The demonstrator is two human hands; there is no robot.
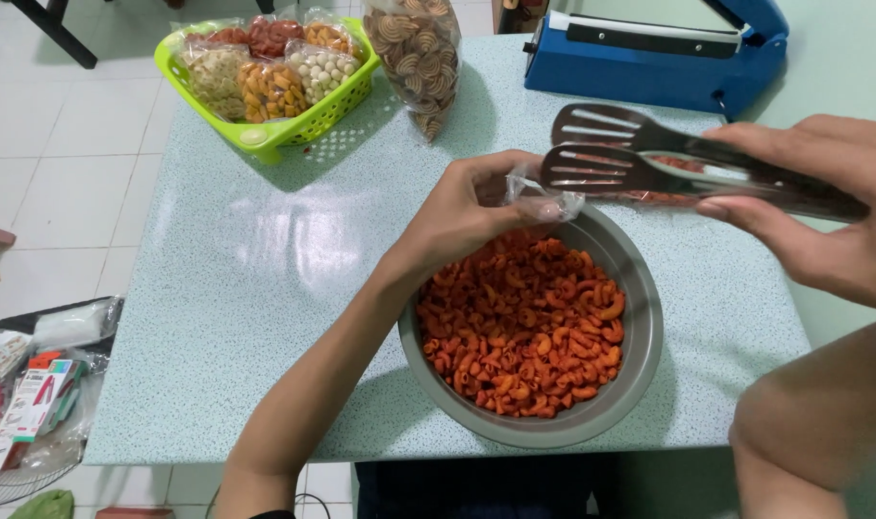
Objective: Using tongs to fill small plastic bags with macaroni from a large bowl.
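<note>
- Metal bowl (640,356): nearest the viewer, at the front edge of the speckled bench (265,288); heaped with orange-red elbow snacks (524,327), which look dry, light and brittle.
- Left hand (467,207): over the bowl's far rim, fingers pinched on the mouth of a small clear plastic bag (543,197). The film looks thin, limp and slippery; best held at the rim, as here.
- Right hand (822,207): closed around the handles of slotted metal tongs (601,149), rigid, blades near the bag's mouth.
- Behind: green basket (265,135) of packed snacks, a filled bag of shell-shaped snacks (419,53), a blue heat sealer (649,58).
</note>
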